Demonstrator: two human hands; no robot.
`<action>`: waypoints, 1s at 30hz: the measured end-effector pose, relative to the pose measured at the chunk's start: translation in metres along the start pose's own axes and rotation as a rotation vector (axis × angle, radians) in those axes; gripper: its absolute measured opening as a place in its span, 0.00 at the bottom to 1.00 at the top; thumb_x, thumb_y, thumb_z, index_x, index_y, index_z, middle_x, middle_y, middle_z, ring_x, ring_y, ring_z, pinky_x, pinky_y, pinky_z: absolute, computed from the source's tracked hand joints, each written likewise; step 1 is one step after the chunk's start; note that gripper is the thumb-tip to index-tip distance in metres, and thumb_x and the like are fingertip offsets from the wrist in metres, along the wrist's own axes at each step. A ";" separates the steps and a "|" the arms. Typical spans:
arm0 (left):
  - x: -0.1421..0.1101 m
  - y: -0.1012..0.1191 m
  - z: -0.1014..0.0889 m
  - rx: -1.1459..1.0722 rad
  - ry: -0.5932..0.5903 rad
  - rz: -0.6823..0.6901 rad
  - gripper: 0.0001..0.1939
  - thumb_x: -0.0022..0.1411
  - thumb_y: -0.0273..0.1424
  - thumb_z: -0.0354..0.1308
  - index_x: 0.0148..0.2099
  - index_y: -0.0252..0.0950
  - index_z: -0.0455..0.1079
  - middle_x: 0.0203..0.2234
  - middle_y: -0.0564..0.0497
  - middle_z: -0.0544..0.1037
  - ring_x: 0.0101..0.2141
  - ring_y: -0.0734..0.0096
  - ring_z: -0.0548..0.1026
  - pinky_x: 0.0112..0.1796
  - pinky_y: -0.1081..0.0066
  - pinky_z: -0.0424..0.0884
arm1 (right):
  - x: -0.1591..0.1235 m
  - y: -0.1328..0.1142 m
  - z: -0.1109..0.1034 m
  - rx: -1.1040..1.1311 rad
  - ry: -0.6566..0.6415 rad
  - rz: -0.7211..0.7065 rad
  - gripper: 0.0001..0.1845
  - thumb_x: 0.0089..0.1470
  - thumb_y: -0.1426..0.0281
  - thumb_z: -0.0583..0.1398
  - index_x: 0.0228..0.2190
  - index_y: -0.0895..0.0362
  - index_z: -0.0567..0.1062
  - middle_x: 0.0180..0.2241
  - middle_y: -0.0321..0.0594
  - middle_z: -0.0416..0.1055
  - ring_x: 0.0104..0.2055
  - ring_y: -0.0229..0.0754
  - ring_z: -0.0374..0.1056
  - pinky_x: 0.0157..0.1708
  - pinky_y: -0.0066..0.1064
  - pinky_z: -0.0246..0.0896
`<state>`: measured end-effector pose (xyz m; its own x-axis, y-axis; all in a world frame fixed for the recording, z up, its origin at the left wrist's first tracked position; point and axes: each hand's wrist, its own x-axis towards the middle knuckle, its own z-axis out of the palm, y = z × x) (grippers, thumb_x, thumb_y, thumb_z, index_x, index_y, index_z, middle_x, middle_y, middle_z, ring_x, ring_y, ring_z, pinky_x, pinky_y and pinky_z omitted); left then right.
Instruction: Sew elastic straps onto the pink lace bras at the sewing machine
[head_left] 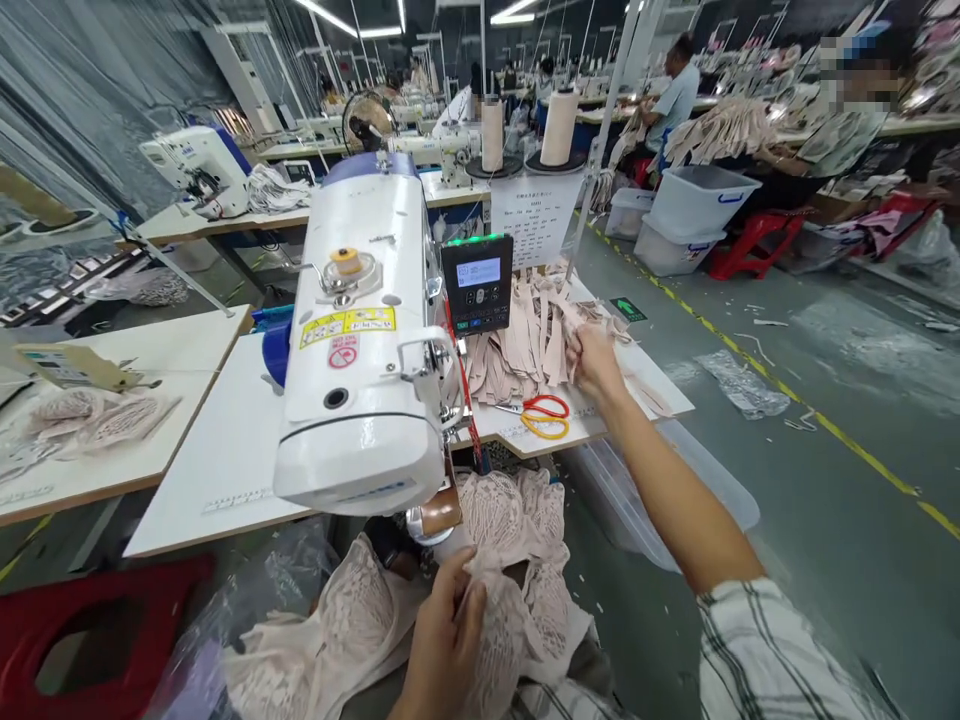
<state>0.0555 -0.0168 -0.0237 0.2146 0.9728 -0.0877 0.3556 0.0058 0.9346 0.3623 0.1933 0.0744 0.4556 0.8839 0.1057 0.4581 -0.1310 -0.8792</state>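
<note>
My left hand (450, 625) pinches the edge of a pale pink lace bra (499, 620) in front of the sewing machine (360, 330). More lace cups (360, 590) of the same colour lie in my lap, to the left and under the machine's head. My right hand (598, 362) is stretched out to a pile of pink fabric straps (517, 345) on the machine table. Its fingers are curled on straps at the pile's right side; the fingertips are partly hidden. Scissors (546, 415) with red and yellow handles lie just left of my right wrist.
A control panel (478, 285) stands beside the machine, with thread cones (559, 128) behind it. Below the table's right edge is a clear plastic bin (675, 500). A red stool (105, 630) is at lower left. Other people sit working at the back right.
</note>
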 end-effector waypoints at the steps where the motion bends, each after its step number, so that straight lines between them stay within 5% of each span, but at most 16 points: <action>1: 0.001 0.000 0.000 -0.003 0.000 0.022 0.19 0.69 0.45 0.49 0.54 0.41 0.71 0.28 0.50 0.77 0.29 0.66 0.75 0.34 0.70 0.71 | -0.020 -0.004 0.001 0.095 -0.064 0.024 0.26 0.67 0.52 0.39 0.24 0.53 0.59 0.19 0.26 0.48 0.20 0.32 0.47 0.23 0.25 0.52; 3: 0.004 0.003 -0.001 0.006 -0.024 0.084 0.17 0.69 0.43 0.49 0.50 0.42 0.74 0.32 0.47 0.80 0.34 0.64 0.77 0.37 0.69 0.73 | -0.067 -0.009 0.008 0.257 -0.216 0.049 0.31 0.62 0.44 0.38 0.23 0.53 0.59 0.20 0.24 0.44 0.18 0.27 0.42 0.19 0.21 0.43; 5: 0.007 0.011 -0.003 0.022 -0.028 0.127 0.16 0.69 0.42 0.50 0.45 0.42 0.77 0.36 0.45 0.81 0.37 0.61 0.79 0.39 0.68 0.74 | -0.119 -0.010 0.023 0.426 -0.373 0.091 0.33 0.55 0.36 0.47 0.22 0.52 0.58 0.18 0.22 0.42 0.17 0.28 0.37 0.14 0.20 0.37; 7: 0.011 0.020 -0.004 0.044 -0.021 0.142 0.16 0.66 0.44 0.53 0.45 0.42 0.77 0.38 0.44 0.82 0.38 0.58 0.79 0.40 0.66 0.74 | -0.167 -0.009 0.041 1.002 -0.607 0.317 0.30 0.46 0.42 0.65 0.25 0.54 0.61 0.18 0.21 0.44 0.18 0.27 0.37 0.14 0.18 0.40; 9: 0.014 0.028 -0.003 0.073 -0.065 0.154 0.17 0.63 0.47 0.56 0.40 0.40 0.77 0.32 0.45 0.81 0.33 0.59 0.77 0.35 0.66 0.73 | -0.203 -0.007 0.058 1.275 -0.636 0.461 0.27 0.45 0.50 0.70 0.27 0.55 0.64 0.18 0.23 0.49 0.18 0.26 0.41 0.18 0.19 0.51; 12: 0.017 0.034 -0.001 0.086 -0.127 0.143 0.24 0.65 0.49 0.51 0.24 0.39 0.68 0.18 0.50 0.70 0.21 0.66 0.68 0.24 0.68 0.64 | -0.227 -0.003 0.070 1.326 -0.586 0.545 0.25 0.44 0.52 0.71 0.28 0.55 0.67 0.20 0.26 0.57 0.19 0.27 0.50 0.25 0.23 0.60; 17: 0.016 0.051 -0.001 0.019 -0.161 0.143 0.22 0.69 0.42 0.47 0.26 0.37 0.69 0.17 0.53 0.68 0.21 0.70 0.66 0.23 0.71 0.61 | -0.221 0.011 0.049 0.933 -0.762 0.547 0.27 0.36 0.49 0.73 0.30 0.55 0.74 0.25 0.34 0.69 0.26 0.35 0.63 0.24 0.28 0.59; 20: 0.020 0.060 -0.010 0.094 -0.141 0.281 0.21 0.71 0.35 0.46 0.27 0.35 0.70 0.19 0.53 0.71 0.22 0.72 0.70 0.25 0.74 0.65 | -0.203 0.014 0.039 0.662 -0.656 0.466 0.27 0.33 0.49 0.73 0.28 0.57 0.77 0.18 0.30 0.65 0.21 0.32 0.57 0.21 0.25 0.52; 24: 0.033 0.049 -0.034 0.362 0.102 0.532 0.15 0.71 0.29 0.47 0.50 0.37 0.75 0.39 0.46 0.81 0.38 0.69 0.79 0.40 0.74 0.74 | -0.175 0.006 0.048 0.572 -0.507 0.331 0.27 0.33 0.49 0.72 0.29 0.57 0.79 0.14 0.29 0.63 0.17 0.31 0.56 0.19 0.25 0.50; 27: 0.038 0.037 -0.048 0.652 0.287 0.481 0.17 0.71 0.30 0.47 0.55 0.39 0.73 0.44 0.45 0.79 0.41 0.69 0.78 0.39 0.75 0.75 | -0.160 -0.003 0.062 0.514 -0.660 0.262 0.23 0.38 0.51 0.70 0.29 0.57 0.78 0.17 0.34 0.70 0.20 0.34 0.63 0.22 0.27 0.58; 30: 0.039 0.034 -0.055 0.746 0.331 0.394 0.18 0.72 0.34 0.47 0.53 0.37 0.75 0.36 0.46 0.77 0.34 0.69 0.77 0.33 0.74 0.74 | -0.151 -0.010 0.075 0.430 -0.776 0.148 0.18 0.43 0.55 0.68 0.28 0.56 0.76 0.20 0.36 0.72 0.21 0.37 0.66 0.24 0.28 0.61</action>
<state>0.0262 0.0341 0.0237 0.2146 0.8898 0.4027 0.8335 -0.3818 0.3995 0.2320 0.0949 0.0321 -0.2283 0.9463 -0.2287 0.0393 -0.2258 -0.9734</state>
